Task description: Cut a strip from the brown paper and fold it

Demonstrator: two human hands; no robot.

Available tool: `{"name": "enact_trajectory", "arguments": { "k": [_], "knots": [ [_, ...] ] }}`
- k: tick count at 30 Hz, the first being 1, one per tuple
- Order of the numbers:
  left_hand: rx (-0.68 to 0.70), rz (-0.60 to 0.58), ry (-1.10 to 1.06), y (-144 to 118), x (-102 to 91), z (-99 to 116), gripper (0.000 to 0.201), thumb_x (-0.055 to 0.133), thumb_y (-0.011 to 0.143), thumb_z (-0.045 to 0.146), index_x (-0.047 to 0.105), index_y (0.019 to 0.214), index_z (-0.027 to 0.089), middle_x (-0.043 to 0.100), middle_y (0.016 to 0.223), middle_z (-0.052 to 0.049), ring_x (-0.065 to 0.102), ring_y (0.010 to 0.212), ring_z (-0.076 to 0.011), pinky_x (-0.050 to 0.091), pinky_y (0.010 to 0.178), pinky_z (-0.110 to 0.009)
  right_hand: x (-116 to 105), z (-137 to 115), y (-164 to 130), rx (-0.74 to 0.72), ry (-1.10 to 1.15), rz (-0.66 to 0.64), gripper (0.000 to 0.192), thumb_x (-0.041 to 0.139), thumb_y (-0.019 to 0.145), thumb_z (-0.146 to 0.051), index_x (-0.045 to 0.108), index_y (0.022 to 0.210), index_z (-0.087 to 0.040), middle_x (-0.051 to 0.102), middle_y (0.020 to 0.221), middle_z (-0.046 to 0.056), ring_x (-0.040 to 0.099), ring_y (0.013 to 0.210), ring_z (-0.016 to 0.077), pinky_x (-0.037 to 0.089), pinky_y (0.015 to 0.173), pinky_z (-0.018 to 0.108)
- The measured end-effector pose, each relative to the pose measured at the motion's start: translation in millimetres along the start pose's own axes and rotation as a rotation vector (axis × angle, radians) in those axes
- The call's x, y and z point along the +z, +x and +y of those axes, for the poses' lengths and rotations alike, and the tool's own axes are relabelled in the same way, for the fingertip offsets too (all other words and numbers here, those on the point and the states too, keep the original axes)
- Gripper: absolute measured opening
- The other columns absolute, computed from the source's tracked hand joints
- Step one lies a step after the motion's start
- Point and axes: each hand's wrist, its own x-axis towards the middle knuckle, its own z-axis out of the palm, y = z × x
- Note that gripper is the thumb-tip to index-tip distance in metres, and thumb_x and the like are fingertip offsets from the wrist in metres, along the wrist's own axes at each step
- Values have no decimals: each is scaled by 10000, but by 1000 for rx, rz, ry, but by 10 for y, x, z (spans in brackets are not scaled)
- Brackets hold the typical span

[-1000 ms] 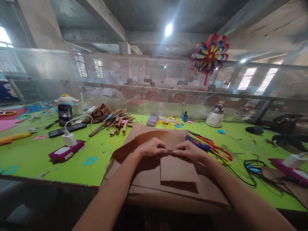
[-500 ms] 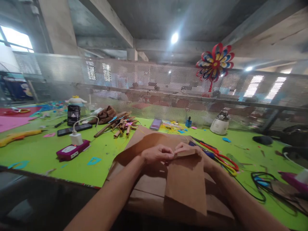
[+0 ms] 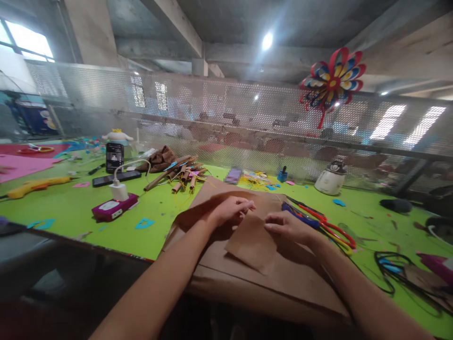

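Observation:
A small piece of brown paper (image 3: 250, 243) tilts over a large brown paper sheet (image 3: 300, 278) at the table's front edge. My left hand (image 3: 231, 211) pinches the small piece near its top corner; its lower fingers are partly hidden. Close to the piece's right edge is my right hand (image 3: 288, 225), fingers bent and slightly apart, holding nothing visible. The large sheet curls up on its left side behind my left wrist. Scissors with red handles (image 3: 345, 236) and a blue-handled tool (image 3: 300, 215) lie just right of my right hand.
Rolled brown paper tubes (image 3: 186, 175) lie at the back left. A purple power bank (image 3: 115, 208) with a white plug, phones (image 3: 115, 158) and a yellow glue gun (image 3: 38, 187) are further left. A white pot-like container (image 3: 330, 179) and black cables (image 3: 385, 264) are right.
My right hand has come off the small paper and moved slightly right. The piece has turned and shifted left, held by my left hand. The view has shifted slightly.

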Motion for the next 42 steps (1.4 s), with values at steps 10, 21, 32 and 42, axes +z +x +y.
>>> {"name": "enact_trajectory", "arguments": {
  "k": [10,21,32,42],
  "knots": [
    [79,-104,494,90,-100,-44,383,600,779,422,707,936,89,697,883,-93,586,791,-165,429,751,-261,103,78,80,-25,-163,-40,298,556,816,-386,691,899,-134,669,821,33,566,758,175,426,705,265],
    [132,-186,968,123,-15,-170,222,612,760,292,703,882,131,643,725,-25,519,646,-128,356,583,-215,257,148,168,-67,-505,82,246,516,855,-284,694,940,-137,693,884,85,595,768,181,419,710,271],
    [182,-122,1040,138,26,-252,137,590,733,212,692,789,141,614,687,-19,482,619,-122,322,546,-214,281,14,92,-126,-812,76,231,458,902,-220,674,888,-138,638,860,84,564,772,164,375,694,250],
    [87,-188,1022,-12,28,-107,324,478,597,28,635,851,152,589,772,-18,491,695,-148,346,575,-230,210,-42,-10,-85,-809,20,102,511,852,-179,608,828,-160,606,839,62,540,766,159,345,652,250]
  ]
}}
